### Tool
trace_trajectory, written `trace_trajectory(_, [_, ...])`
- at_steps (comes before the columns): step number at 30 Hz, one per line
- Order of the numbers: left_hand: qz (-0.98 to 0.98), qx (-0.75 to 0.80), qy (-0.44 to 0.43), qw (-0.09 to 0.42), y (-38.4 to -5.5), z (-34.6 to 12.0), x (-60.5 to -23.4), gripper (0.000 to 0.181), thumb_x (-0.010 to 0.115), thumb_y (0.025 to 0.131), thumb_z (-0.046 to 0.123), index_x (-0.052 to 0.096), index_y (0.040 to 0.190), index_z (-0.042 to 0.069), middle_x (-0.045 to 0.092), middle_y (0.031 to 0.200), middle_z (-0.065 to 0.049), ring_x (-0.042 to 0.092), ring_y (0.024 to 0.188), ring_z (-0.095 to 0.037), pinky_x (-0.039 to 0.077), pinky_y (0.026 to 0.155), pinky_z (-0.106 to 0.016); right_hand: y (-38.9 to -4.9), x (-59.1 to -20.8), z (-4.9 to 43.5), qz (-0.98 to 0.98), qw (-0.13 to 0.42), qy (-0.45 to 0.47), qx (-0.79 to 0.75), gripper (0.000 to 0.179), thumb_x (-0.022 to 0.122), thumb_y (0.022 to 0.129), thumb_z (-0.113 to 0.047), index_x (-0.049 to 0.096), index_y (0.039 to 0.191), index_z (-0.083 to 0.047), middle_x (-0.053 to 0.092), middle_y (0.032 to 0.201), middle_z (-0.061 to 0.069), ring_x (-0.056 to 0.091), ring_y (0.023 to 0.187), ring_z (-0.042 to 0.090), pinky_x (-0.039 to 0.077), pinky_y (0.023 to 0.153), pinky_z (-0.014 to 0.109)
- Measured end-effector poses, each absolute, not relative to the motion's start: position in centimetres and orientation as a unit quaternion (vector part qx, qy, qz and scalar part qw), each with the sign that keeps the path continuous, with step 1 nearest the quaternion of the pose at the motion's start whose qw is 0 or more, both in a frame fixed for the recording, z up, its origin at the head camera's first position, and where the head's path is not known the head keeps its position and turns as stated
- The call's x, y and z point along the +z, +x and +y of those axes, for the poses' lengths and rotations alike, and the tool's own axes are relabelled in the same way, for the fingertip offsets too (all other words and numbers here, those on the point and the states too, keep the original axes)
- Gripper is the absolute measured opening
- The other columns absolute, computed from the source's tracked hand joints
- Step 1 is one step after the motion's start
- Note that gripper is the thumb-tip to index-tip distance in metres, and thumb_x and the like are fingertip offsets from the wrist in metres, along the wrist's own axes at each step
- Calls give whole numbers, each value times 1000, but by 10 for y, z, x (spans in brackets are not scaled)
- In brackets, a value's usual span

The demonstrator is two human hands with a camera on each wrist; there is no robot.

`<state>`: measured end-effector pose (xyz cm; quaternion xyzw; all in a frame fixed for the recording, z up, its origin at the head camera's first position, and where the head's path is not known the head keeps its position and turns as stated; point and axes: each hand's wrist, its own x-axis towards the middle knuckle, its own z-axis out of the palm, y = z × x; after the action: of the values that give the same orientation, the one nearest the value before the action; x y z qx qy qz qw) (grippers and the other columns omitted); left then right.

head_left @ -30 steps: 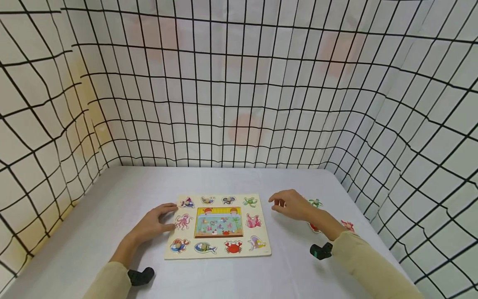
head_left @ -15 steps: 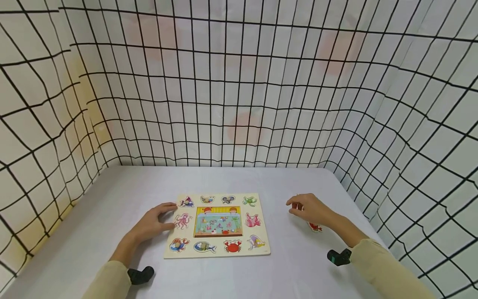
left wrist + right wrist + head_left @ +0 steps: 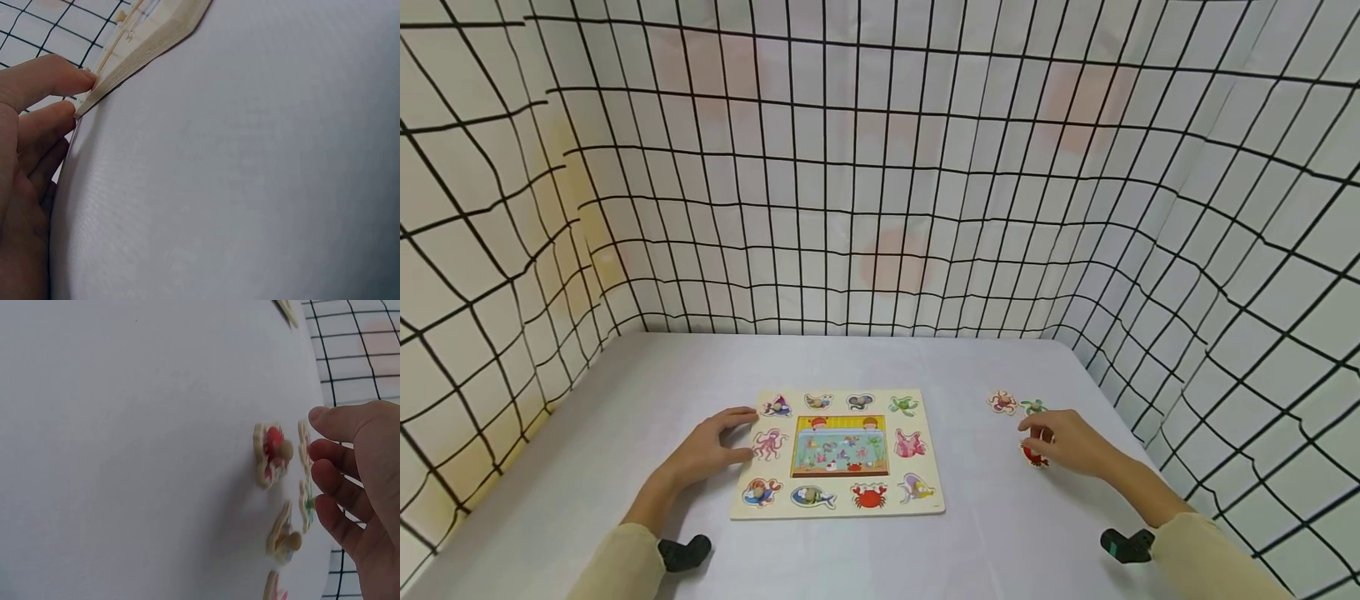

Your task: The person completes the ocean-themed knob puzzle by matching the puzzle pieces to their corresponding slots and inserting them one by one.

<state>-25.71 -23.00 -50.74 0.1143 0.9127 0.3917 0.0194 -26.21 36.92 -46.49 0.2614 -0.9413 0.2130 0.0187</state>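
Note:
A wooden knob puzzle board (image 3: 842,510) with sea animals round an aquarium picture lies on the table. My left hand (image 3: 707,454) touches its left edge with thumb and fingertips; in the left wrist view, the fingertips (image 3: 84,81) are right at the board edge (image 3: 150,53). My right hand (image 3: 1071,446) holds nothing, its fingers loosely bent over the red crab piece (image 3: 1034,456). In the right wrist view, that crab piece (image 3: 269,453) shows its wooden knob, apart from the fingers. An octopus piece (image 3: 1002,402) and a green turtle piece (image 3: 1033,407) lie just beyond the hand.
Two more pieces, a knobbed piece (image 3: 284,540) and a pink piece (image 3: 275,589), show in the right wrist view; the hand hides them from the head view. Several knobbed pieces, such as the blue fish (image 3: 812,497), sit in the board. A black grid netting (image 3: 850,208) surrounds the table.
My right hand has moved right, from beside the board's upper right corner to the loose pieces. The octopus and turtle pieces have come into view. The left hand and board stay put.

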Motion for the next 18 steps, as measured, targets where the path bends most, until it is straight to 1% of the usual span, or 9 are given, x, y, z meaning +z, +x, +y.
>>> trace_trajectory(6, [913, 390, 117, 17, -257, -230, -507, 69, 82, 83, 25, 59, 143, 0, 44, 156, -22, 30, 147, -49, 23, 116, -69, -252, -483, 386, -945, 26, 236, 223, 12, 76, 94, -13, 75, 105, -9, 60, 79, -15, 52, 70, 4, 50, 60, 25])
trace_trajectory(9, [913, 390, 120, 16, -256, -231, -509, 69, 82, 83, 25, 59, 143, 0, 45, 155, -22, 31, 147, -49, 23, 116, -69, -248, -493, 389, -949, 28, 221, 221, 10, 77, 94, -15, 75, 104, -12, 57, 78, -15, 50, 71, 4, 48, 61, 24])
trace_trajectory(12, [912, 390, 124, 15, -256, -232, -509, 69, 82, 83, 25, 59, 143, 0, 45, 155, -22, 31, 147, -49, 23, 116, -69, -246, -498, 389, -953, 41, 213, 213, 10, 77, 95, -17, 75, 103, -13, 54, 78, -15, 49, 72, 5, 47, 61, 24])
trace_trajectory(18, [911, 391, 130, 15, -258, -232, -508, 69, 82, 82, 24, 59, 143, 0, 45, 155, -22, 31, 146, -49, 23, 116, -69, -248, -500, 386, -953, 59, 205, 214, 8, 78, 93, -15, 76, 100, -12, 61, 83, -15, 53, 75, 6, 51, 65, 25])
